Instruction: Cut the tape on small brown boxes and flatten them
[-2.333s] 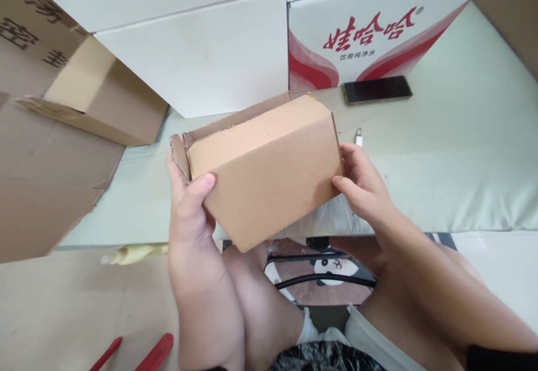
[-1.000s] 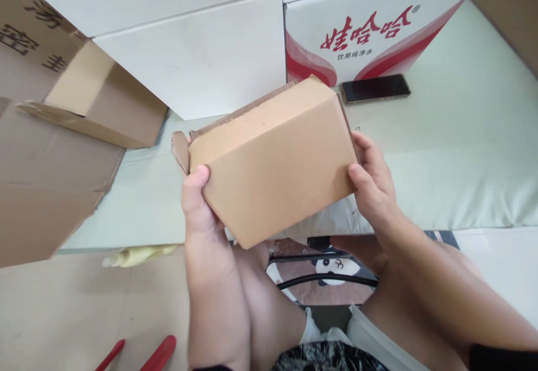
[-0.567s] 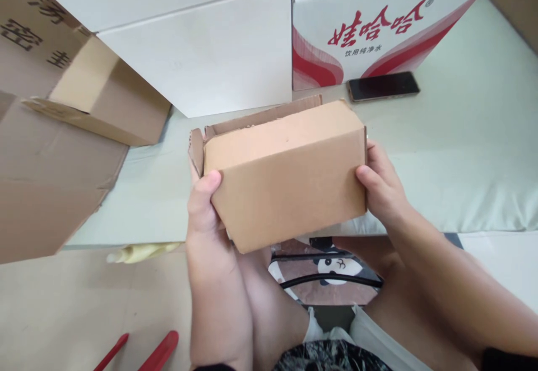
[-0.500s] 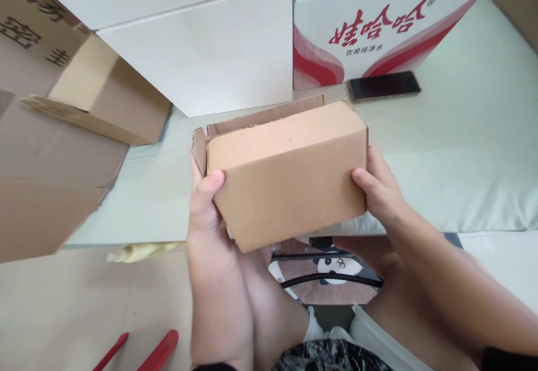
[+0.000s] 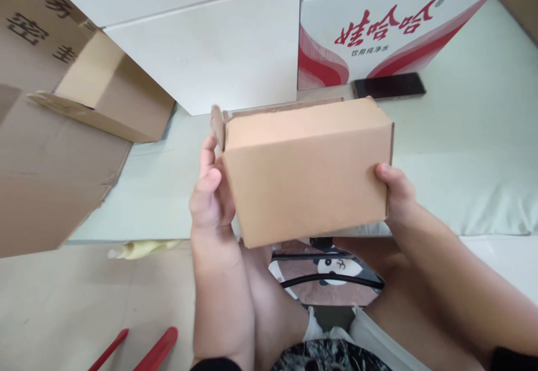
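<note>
A small brown cardboard box (image 5: 309,186) is held up in front of me over the near edge of the bed-like surface. My right hand (image 5: 399,191) grips its right end, thumb on the front face and fingers hidden behind. Beside the left end is my left hand (image 5: 210,191), its fingers and thumb apart; the thumb is off the box's front. Whether its fingertips touch the box, I cannot tell. A raised flap (image 5: 217,127) sticks up at the upper left corner, and another flap edge shows along the back.
White cartons (image 5: 210,51) stand behind, one with red print (image 5: 386,35). A phone (image 5: 389,86) lies before it on the pale green cloth (image 5: 462,163). Larger brown boxes (image 5: 63,152) fill the left. Red bars (image 5: 157,348) show at lower left.
The box has shifted to the right with my right hand. My left thumb has come off its front face, and the left fingers have opened beside the left end.
</note>
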The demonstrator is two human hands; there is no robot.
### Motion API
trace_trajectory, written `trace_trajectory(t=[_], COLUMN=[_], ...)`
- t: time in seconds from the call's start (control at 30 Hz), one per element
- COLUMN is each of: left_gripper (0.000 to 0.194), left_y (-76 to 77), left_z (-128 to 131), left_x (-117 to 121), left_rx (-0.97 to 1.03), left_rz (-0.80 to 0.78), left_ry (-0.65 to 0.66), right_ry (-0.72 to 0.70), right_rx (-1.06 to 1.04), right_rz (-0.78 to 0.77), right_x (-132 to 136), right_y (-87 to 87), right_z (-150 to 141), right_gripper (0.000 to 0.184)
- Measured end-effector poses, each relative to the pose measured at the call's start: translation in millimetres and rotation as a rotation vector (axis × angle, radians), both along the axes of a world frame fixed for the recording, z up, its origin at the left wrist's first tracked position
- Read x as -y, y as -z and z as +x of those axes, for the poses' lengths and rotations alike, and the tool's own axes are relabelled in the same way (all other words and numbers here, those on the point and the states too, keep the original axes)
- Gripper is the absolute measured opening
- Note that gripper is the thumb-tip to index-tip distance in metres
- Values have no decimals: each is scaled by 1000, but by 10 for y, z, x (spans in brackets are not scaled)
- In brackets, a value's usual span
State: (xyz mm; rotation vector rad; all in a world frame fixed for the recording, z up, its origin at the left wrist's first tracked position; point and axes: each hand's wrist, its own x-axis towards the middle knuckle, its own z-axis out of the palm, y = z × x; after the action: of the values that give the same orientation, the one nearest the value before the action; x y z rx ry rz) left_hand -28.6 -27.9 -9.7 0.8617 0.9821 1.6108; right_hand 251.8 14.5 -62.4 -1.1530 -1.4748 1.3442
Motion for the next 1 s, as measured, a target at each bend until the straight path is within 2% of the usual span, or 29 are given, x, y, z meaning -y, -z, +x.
trace_trajectory(t=[0.13, 0.23, 0.33, 0.4, 0.47, 0.53, 0.7, 0.9, 1.0], left_gripper=[82, 88, 114, 135, 143, 139, 114, 79, 78], left_y=[123, 187, 246, 278, 288, 272, 211, 255, 255], left_z=[-166, -188, -183, -192, -203, -206, -190, -181, -195], left_x=[-72, -91, -86, -74, -62, -58, -94, -124, -110], left_rx=[-210, -370, -572, -697, -777, -826, -912, -701, -703], left_rz=[43, 58, 100, 124, 127, 121, 168, 278, 272], left_ry=[147, 180, 190, 282, 392, 419, 277, 292, 301], right_ry=[23, 80, 103, 105, 87, 89, 214, 341, 354], right_rx=[-280, -330, -320, -331, -324, -329, -541, -672, -673], right_rz=[-275, -286, -247, -255, -267, -268, -239, -261, -279], right_x=[-48, -69, -75, -79, -88, -99, -114, -79, -67], right_y=[-7, -11, 18, 45, 63, 62, -21, -149, -162], right_z=[16, 6, 36, 77, 105, 93, -76, -133, -128], right_gripper=[57, 56, 56, 58, 60, 58, 49, 43, 45])
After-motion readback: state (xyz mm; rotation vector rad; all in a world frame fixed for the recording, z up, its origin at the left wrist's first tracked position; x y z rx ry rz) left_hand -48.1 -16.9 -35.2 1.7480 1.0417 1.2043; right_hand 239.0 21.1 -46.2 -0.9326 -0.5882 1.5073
